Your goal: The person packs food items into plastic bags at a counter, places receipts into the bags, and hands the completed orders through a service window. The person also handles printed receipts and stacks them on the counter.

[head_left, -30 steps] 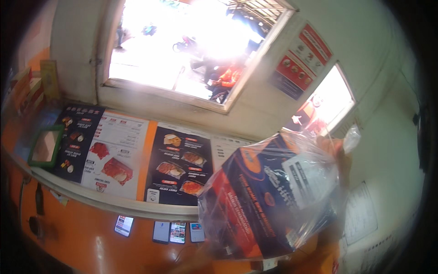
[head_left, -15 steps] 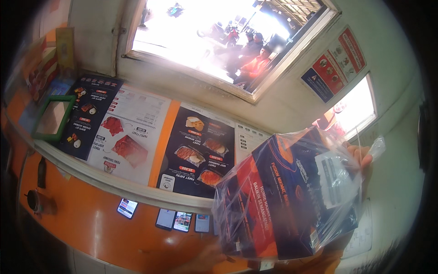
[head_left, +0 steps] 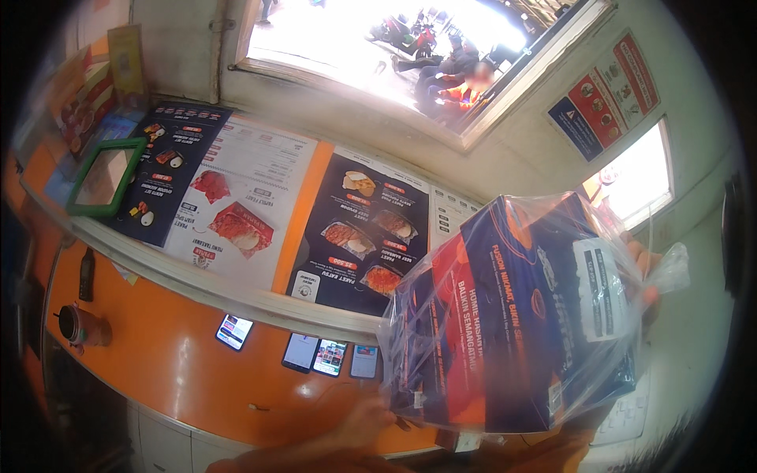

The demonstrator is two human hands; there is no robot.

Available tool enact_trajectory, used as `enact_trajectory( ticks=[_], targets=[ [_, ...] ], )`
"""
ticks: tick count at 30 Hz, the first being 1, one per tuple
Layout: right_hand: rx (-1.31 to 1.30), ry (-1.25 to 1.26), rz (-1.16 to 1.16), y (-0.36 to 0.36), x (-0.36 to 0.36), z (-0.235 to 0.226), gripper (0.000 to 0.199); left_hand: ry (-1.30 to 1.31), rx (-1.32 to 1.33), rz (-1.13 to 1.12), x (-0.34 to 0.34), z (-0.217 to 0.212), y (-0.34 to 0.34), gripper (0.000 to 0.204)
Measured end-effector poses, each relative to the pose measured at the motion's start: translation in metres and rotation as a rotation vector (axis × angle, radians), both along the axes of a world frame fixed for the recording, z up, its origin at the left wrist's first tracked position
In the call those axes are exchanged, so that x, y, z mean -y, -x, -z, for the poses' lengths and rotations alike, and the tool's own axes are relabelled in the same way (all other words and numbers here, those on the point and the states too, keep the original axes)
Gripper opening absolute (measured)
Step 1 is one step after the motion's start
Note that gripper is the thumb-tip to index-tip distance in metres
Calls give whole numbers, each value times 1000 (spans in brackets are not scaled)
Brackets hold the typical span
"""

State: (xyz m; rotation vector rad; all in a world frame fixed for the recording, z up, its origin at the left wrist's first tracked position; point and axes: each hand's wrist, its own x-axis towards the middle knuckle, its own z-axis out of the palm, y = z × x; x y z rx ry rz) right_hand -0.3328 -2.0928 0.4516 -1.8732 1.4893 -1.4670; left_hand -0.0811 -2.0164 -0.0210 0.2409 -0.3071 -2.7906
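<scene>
A clear plastic bag (head_left: 536,394) packed with printed dark blue and red food boxes (head_left: 505,315) fills the right side, tilted in front of me. My right hand (head_left: 645,272) closes around its gathered top at the far right; the bag partly covers the fingers. Low in the middle, my left hand (head_left: 369,422) is beside the bag's lower left corner. Its fingers are dim and blurred, so whether they touch the plastic is unclear. A white label (head_left: 599,288) shows on the boxes through the film.
An orange counter (head_left: 181,347) holds several phones (head_left: 329,357), a cup (head_left: 83,325) and a dark bottle-like object (head_left: 87,274). Above it runs a ledge with menu sheets (head_left: 260,197) and a green-framed mirror (head_left: 106,177). People (head_left: 453,83) sit outside the window.
My view has shifted, so the counter and window sit differently in it. The bag stays in my right hand. My left hand and forearm show more clearly beside its lower corner.
</scene>
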Motion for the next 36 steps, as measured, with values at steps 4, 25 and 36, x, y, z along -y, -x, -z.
enact_trajectory(
  ticks=[4,25,36],
  targets=[
    [6,7,43,-6,1,2,25,211,-37,105,11,1,-4,25],
    [120,17,843,-54,-130,69,25,-131,-332,619,-10,-110,-19,48],
    [240,4,1496,-112,-311,110,30,99,-78,1122,-69,-100,3,54]
  ],
)
